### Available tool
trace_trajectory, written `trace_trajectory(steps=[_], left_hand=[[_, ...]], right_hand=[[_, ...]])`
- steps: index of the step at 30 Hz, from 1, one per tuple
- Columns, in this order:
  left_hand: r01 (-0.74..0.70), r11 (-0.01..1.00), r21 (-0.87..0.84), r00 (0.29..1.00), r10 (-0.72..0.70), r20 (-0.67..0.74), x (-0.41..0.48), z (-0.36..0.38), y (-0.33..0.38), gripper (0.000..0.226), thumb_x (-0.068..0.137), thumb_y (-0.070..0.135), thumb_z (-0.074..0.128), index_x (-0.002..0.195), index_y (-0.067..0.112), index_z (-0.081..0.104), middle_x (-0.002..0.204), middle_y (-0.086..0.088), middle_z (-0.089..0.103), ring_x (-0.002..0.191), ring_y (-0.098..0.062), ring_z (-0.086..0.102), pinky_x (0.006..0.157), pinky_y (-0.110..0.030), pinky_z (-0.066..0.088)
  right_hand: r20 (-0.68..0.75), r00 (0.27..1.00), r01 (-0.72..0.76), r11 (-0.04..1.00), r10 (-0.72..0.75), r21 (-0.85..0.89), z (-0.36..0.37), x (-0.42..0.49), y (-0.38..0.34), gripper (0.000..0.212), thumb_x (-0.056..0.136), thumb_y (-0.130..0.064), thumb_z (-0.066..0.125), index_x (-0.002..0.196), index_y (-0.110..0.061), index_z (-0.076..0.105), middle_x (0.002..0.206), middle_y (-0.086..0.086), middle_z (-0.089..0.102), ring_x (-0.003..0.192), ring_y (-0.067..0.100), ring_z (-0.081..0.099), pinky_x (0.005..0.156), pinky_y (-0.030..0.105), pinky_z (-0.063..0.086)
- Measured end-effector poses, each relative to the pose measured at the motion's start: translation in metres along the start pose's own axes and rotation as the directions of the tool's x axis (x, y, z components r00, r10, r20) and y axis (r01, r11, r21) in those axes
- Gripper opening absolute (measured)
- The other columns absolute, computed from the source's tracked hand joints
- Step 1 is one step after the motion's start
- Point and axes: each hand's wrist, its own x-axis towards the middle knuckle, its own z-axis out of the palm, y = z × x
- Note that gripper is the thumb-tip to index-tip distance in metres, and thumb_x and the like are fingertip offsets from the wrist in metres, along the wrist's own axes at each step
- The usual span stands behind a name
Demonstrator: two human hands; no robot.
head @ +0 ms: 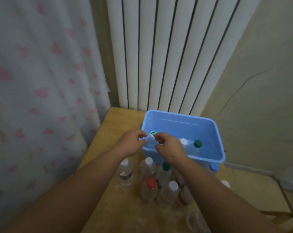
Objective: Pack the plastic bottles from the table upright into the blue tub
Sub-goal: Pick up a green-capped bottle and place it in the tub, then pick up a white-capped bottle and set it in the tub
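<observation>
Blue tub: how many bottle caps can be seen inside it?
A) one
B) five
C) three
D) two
C: three caps show inside the blue tub: a green-and-white cap, a white cap and a dark green cap.

On the table [115, 125], the tub [209, 158] sat just beyond the left hand [130, 143] and right hand [169, 148], with a bottle [151, 141] inside it between them, two bottles [184, 142] further right inside, and other bottles [149, 187] nearer, beneath the wrists.
</observation>
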Motion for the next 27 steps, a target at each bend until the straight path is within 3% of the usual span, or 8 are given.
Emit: trace_trajectory(steps=[2,10,13,17,23,27], left_hand=[[0.015,1.0,-0.002,1.0,-0.015,0.001,-0.006,-0.009,-0.014,0.032,0.089,0.022,0.064,0.121,0.023,0.067,0.121,0.001,0.067,0.092,-0.011,0.059,0.082,-0.025,0.044],[0.106,0.994,-0.02,0.992,-0.104,0.076,-0.03,-0.023,-0.07,0.047,0.088,0.005,0.053,0.129,0.027,0.062,0.129,-0.001,0.062,0.11,-0.015,0.06,0.089,-0.028,0.048],[0.13,0.99,0.061,0.978,-0.138,0.155,-0.036,-0.015,-0.094,0.05,0.089,0.004,0.051,0.135,0.023,0.058,0.136,-0.004,0.059,0.122,-0.018,0.056,0.098,-0.029,0.046],[0.12,0.99,0.076,0.961,-0.135,0.243,-0.049,-0.002,-0.118,0.048,0.09,0.004,0.048,0.135,0.017,0.058,0.136,-0.005,0.06,0.123,-0.022,0.056,0.091,-0.026,0.043],[0.089,0.996,-0.002,0.952,-0.085,0.296,-0.055,-0.003,-0.126,0.055,0.083,-0.005,0.051,0.132,0.018,0.061,0.126,-0.002,0.066,0.119,-0.017,0.059,0.096,-0.028,0.047],[0.064,0.994,-0.09,0.956,-0.035,0.29,-0.056,-0.01,-0.115,0.063,0.081,-0.014,0.042,0.134,0.016,0.059,0.129,-0.004,0.064,0.123,-0.018,0.057,0.096,-0.024,0.046]], right_hand=[[0.025,1.0,0.006,1.0,-0.006,-0.02,0.011,-0.003,-0.01,0.041,0.086,-0.013,0.059,0.126,-0.024,0.059,0.121,-0.007,0.063,0.105,0.01,0.059,0.088,0.021,0.042],[0.135,0.991,0.033,0.998,-0.025,-0.053,0.06,-0.009,-0.037,0.046,0.085,-0.013,0.054,0.128,-0.029,0.055,0.118,-0.004,0.064,0.103,0.012,0.059,0.093,0.031,0.049],[0.242,0.969,0.072,0.989,-0.039,-0.126,0.081,-0.009,-0.041,0.048,0.085,-0.018,0.056,0.131,-0.033,0.052,0.127,-0.002,0.06,0.114,0.017,0.057,0.096,0.033,0.048],[0.393,0.918,0.132,0.972,-0.046,-0.196,0.111,-0.014,-0.039,0.046,0.085,-0.017,0.059,0.126,-0.038,0.054,0.126,0.001,0.057,0.111,0.023,0.057,0.092,0.036,0.049],[0.274,0.961,0.112,0.944,-0.024,-0.31,0.124,-0.019,-0.041,0.026,0.084,-0.026,0.061,0.109,-0.032,0.061,0.109,0.001,0.057,0.098,0.024,0.059,0.084,0.04,0.051],[0.177,0.982,0.102,0.967,-0.061,-0.235,0.112,-0.025,-0.05,0.016,0.084,-0.028,0.059,0.098,-0.024,0.063,0.101,0.004,0.06,0.094,0.024,0.06,0.081,0.038,0.051]])
